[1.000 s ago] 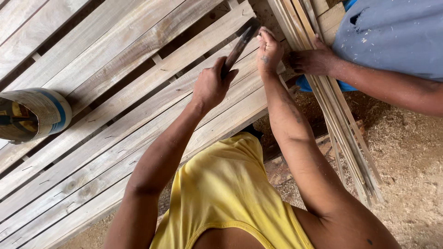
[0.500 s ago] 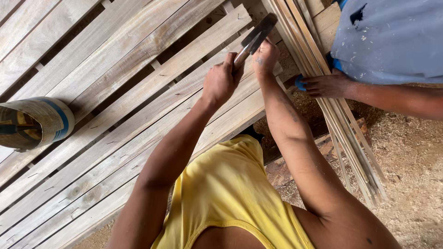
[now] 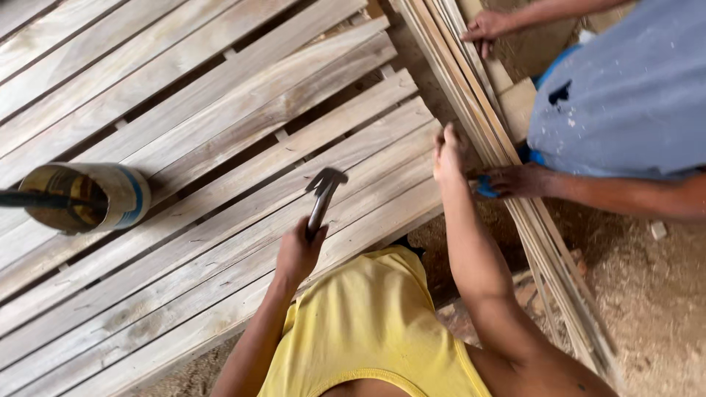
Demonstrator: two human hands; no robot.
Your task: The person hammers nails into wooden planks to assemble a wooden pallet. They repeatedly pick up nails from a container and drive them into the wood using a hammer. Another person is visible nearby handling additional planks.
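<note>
Left hand [image 3: 298, 254] is clenched around the hammer [image 3: 321, 198] handle, head raised above the slats [image 3: 220, 220] (mid-swing, I judge), while right hand [image 3: 447, 156] fingers pinch something unseen beyond them, steadying it.

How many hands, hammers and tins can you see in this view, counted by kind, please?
Hands: 4, namely the wearer's left hand and right hand, plus a co-worker's hand on the strips and lower hand
Hammers: 1, the hammer
Tins: 1, the tin
Total: 6
</note>
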